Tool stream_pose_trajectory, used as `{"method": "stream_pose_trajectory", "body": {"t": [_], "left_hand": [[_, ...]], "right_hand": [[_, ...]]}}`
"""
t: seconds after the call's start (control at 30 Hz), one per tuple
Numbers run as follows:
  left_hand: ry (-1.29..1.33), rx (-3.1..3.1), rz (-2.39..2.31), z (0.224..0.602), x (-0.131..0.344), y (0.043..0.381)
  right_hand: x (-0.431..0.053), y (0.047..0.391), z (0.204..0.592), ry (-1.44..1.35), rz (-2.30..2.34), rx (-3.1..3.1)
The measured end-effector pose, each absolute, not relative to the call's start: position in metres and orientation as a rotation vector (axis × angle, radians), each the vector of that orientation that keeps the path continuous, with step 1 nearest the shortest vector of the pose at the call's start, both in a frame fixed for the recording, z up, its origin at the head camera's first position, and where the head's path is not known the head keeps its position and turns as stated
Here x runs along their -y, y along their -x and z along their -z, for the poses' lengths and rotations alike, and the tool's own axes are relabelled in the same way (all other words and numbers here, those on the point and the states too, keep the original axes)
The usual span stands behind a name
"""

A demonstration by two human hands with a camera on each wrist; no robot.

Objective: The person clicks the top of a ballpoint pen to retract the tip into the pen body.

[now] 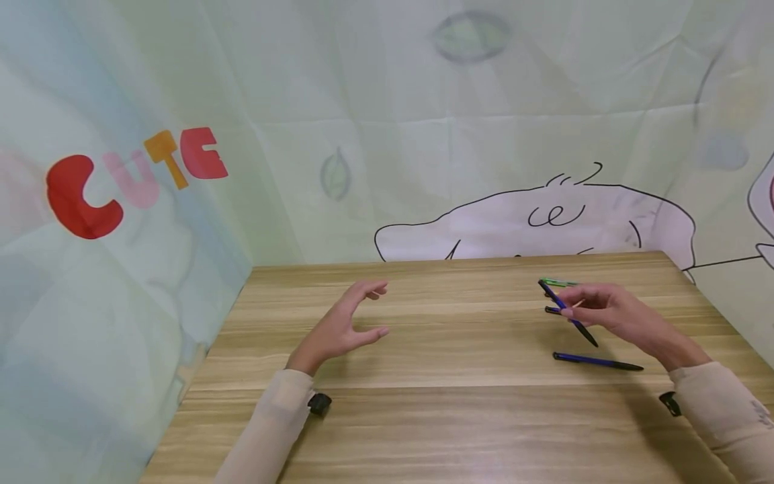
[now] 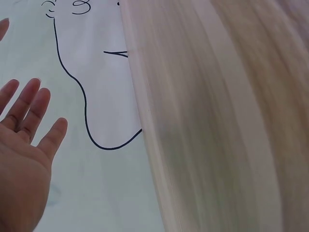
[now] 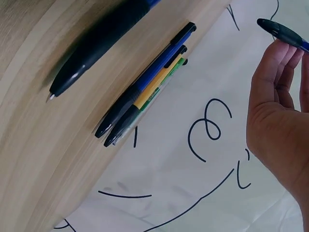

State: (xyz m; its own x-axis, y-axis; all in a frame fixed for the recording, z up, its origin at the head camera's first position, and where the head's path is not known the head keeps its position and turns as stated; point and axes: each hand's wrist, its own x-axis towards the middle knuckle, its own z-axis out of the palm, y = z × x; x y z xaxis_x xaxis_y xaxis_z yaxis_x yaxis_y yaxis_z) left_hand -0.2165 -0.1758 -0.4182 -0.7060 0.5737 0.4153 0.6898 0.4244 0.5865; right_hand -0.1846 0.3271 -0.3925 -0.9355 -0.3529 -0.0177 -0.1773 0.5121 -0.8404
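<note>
My right hand (image 1: 625,319) pinches a blue pen with a black grip (image 1: 584,331) between thumb and fingers, tilted above the table. In the right wrist view, that pen's black end (image 3: 280,31) sticks out past the fingertips. Below the hand a second blue pen (image 1: 597,362) lies on the table. Farther back, partly covered by the hand, are another blue pen (image 3: 157,65), a yellow pen (image 3: 148,94) and a green pen (image 3: 164,77), side by side. My left hand (image 1: 335,329) hovers over the table's left part, fingers apart and holding nothing.
The wood-grain table (image 1: 447,430) ends at the back against a pale printed cloth (image 1: 399,168) with a line-drawn figure. Another cloth, with the coloured letters CUTE (image 1: 91,202), hangs along the left side. Dark wrist devices (image 1: 320,404) sit at both cuffs.
</note>
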Motion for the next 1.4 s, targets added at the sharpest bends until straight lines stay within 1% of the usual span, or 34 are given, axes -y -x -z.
{"method": "stream_pose_trajectory", "body": {"t": [0.63, 1.13, 1.4], "left_hand": [[1.134, 2.518, 1.161, 0.421, 0.18, 0.217], [1.116, 2.54, 1.13, 0.422, 0.185, 0.214], [1.116, 2.536, 1.141, 0.424, 0.187, 0.213]], "right_hand": [[-0.344, 0.186, 0.399, 0.471, 1.287, -2.668], [-0.352, 0.187, 0.409, 0.59, 1.267, -2.701], [-0.355, 0.189, 0.414, 0.699, 1.233, -2.723]]}}
